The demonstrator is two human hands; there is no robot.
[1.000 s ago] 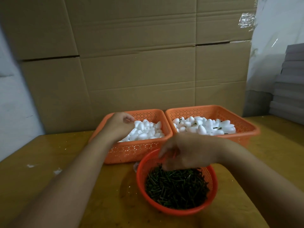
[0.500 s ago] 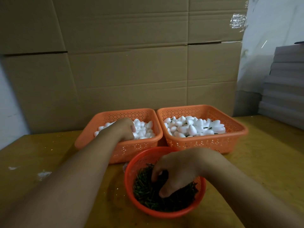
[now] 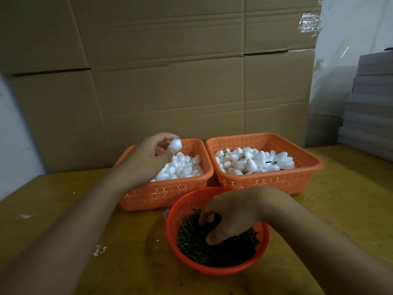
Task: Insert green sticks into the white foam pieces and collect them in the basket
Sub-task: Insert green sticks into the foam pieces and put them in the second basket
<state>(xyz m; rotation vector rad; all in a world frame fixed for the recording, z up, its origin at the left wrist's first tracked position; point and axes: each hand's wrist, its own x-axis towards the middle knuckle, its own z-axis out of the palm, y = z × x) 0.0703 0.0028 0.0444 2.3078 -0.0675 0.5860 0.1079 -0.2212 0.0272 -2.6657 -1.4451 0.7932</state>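
My left hand (image 3: 148,158) holds one white foam piece (image 3: 174,145) in its fingertips, lifted just above the left orange basket (image 3: 165,194), which is full of plain white foam pieces. My right hand (image 3: 229,216) is down in the round red basket (image 3: 217,270), fingers curled into the pile of green sticks (image 3: 191,237); what its fingertips hold is hidden. The right orange basket (image 3: 265,184) holds foam pieces with green sticks poking out.
Large cardboard sheets (image 3: 170,71) stand close behind the baskets. A stack of grey boards (image 3: 370,107) sits at the right. The wooden table (image 3: 63,209) carries small white foam crumbs at the left.
My left hand has risen out of the left basket with a foam piece in its fingers. My right hand stays in the green sticks, fingers shifted slightly.
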